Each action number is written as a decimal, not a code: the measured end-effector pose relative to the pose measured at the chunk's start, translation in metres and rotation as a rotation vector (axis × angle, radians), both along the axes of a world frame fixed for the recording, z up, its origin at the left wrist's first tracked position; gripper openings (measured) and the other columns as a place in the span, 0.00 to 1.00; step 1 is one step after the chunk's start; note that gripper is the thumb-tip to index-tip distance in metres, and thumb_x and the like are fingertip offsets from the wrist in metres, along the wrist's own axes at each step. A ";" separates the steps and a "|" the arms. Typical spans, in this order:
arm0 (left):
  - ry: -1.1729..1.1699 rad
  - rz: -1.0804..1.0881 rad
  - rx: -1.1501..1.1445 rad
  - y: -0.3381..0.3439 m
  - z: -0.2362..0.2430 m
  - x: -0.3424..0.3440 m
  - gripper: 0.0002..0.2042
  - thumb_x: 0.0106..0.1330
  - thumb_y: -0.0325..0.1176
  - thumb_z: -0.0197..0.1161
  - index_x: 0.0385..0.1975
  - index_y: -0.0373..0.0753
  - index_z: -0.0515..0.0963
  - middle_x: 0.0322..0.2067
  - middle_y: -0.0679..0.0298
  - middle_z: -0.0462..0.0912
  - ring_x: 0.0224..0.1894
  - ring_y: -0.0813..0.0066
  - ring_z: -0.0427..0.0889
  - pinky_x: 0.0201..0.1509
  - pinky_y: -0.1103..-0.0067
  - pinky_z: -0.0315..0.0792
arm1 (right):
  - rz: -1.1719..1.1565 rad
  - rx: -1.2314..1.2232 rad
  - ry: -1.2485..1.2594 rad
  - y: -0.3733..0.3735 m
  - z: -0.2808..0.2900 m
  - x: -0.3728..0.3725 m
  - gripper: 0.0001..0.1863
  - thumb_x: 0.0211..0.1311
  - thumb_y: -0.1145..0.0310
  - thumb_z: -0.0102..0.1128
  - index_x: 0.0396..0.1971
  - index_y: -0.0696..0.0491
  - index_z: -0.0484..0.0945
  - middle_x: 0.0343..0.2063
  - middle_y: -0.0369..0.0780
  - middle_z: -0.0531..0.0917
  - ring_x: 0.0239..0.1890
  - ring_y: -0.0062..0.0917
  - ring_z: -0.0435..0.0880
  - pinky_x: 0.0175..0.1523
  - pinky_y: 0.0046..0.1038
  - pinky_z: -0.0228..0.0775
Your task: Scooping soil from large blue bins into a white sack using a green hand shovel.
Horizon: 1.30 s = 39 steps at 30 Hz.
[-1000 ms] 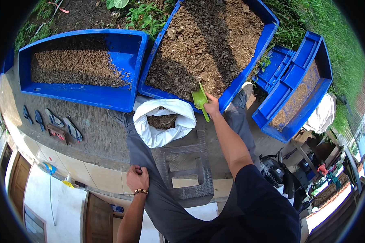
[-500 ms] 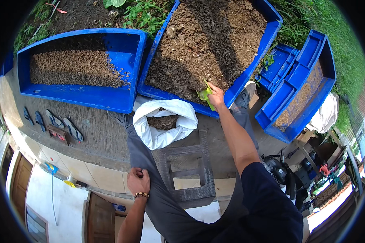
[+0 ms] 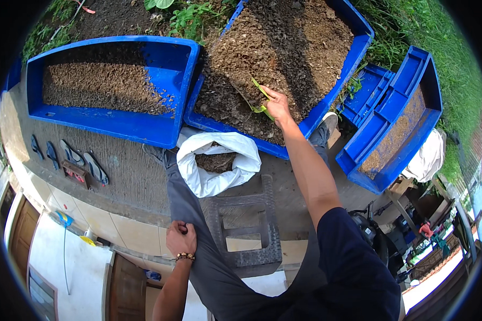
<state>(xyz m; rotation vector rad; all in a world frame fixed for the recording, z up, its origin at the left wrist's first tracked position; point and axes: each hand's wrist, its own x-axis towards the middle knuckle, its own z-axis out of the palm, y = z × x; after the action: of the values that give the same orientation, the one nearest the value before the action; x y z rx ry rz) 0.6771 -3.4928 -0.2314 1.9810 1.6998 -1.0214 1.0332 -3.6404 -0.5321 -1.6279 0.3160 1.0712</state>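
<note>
My right hand (image 3: pixel 278 106) is closed round a light green scoop (image 3: pixel 260 109), dipped into brown crumbly material (image 3: pixel 235 69) in the large blue tub (image 3: pixel 357 53). Part of the scoop is hidden by the material and my fingers. On my left thigh rests my left hand (image 3: pixel 181 238), fingers curled in and nothing visible in them; a beaded bracelet (image 3: pixel 185 257) circles that wrist. Between my legs, just below the tub, a white sack (image 3: pixel 242 179) stands with its rim rolled open. Dark material (image 3: pixel 216 162) shows inside it.
Left of the big tub is another blue tub (image 3: pixel 107 124), partly filled with brown crumbs. A narrower blue tub (image 3: pixel 391 166) sits at the right near a white cloth-like bundle (image 3: pixel 429 156). A dark stool (image 3: pixel 251 251) is below the sack. Sandals (image 3: pixel 96 170) lie on the left.
My right hand has moved the scoop farther into the tub and slightly left, and the scoop has tilted. My left hand stays on the thigh.
</note>
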 end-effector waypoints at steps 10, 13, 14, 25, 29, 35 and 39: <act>-0.007 0.059 -0.023 0.003 0.002 0.007 0.09 0.54 0.38 0.63 0.28 0.39 0.79 0.23 0.62 0.80 0.36 0.59 0.80 0.43 0.65 0.73 | 0.429 0.047 -0.085 -0.057 0.157 -0.021 0.38 0.43 0.95 0.38 0.56 0.57 0.79 0.53 0.42 0.83 0.60 0.25 0.77 0.64 0.22 0.64; -0.011 0.052 -0.024 0.002 0.002 0.004 0.10 0.54 0.38 0.62 0.28 0.38 0.79 0.24 0.62 0.80 0.36 0.58 0.80 0.43 0.65 0.73 | 0.641 -0.035 -0.148 -0.060 0.199 -0.052 0.35 0.45 0.90 0.42 0.56 0.54 0.79 0.51 0.46 0.84 0.53 0.29 0.83 0.58 0.24 0.70; -0.011 0.048 -0.020 0.003 0.002 0.002 0.10 0.54 0.38 0.62 0.28 0.38 0.79 0.24 0.62 0.80 0.36 0.58 0.80 0.44 0.65 0.73 | 0.697 -0.050 -0.146 -0.059 0.207 -0.065 0.35 0.45 0.87 0.45 0.57 0.52 0.79 0.49 0.48 0.84 0.48 0.30 0.86 0.54 0.25 0.73; -0.020 0.075 -0.037 0.004 0.006 0.011 0.10 0.54 0.38 0.62 0.29 0.37 0.79 0.24 0.61 0.81 0.36 0.57 0.81 0.43 0.65 0.74 | 0.718 -0.414 0.202 -0.008 0.223 -0.137 0.35 0.46 0.54 0.77 0.52 0.62 0.80 0.35 0.53 0.86 0.39 0.38 0.88 0.48 0.35 0.77; 0.016 0.075 -0.031 0.009 0.009 0.002 0.10 0.55 0.38 0.62 0.29 0.37 0.79 0.25 0.61 0.81 0.36 0.58 0.81 0.43 0.65 0.74 | 0.710 -0.426 0.258 -0.029 0.257 -0.106 0.38 0.46 0.56 0.79 0.56 0.62 0.77 0.36 0.52 0.87 0.37 0.33 0.88 0.46 0.31 0.79; 0.013 0.077 -0.030 0.005 0.007 0.005 0.10 0.54 0.38 0.62 0.28 0.38 0.79 0.24 0.61 0.80 0.36 0.57 0.80 0.43 0.64 0.73 | 0.721 -0.553 -0.195 -0.038 0.244 -0.012 0.45 0.38 0.68 0.74 0.63 0.60 0.70 0.42 0.46 0.81 0.32 0.28 0.82 0.42 0.29 0.77; 0.000 0.060 -0.027 0.001 0.003 0.006 0.10 0.54 0.38 0.63 0.28 0.38 0.79 0.24 0.61 0.79 0.36 0.57 0.79 0.44 0.64 0.73 | 0.945 -0.619 -0.606 0.012 0.201 0.055 0.20 0.45 0.76 0.61 0.42 0.61 0.77 0.44 0.56 0.77 0.49 0.50 0.79 0.54 0.44 0.72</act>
<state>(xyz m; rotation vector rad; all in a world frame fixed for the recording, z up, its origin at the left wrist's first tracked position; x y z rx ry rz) 0.6831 -3.4916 -0.2280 1.9016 1.7254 -1.0180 1.0884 -3.6287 -0.3310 -2.6823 -0.6611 1.1141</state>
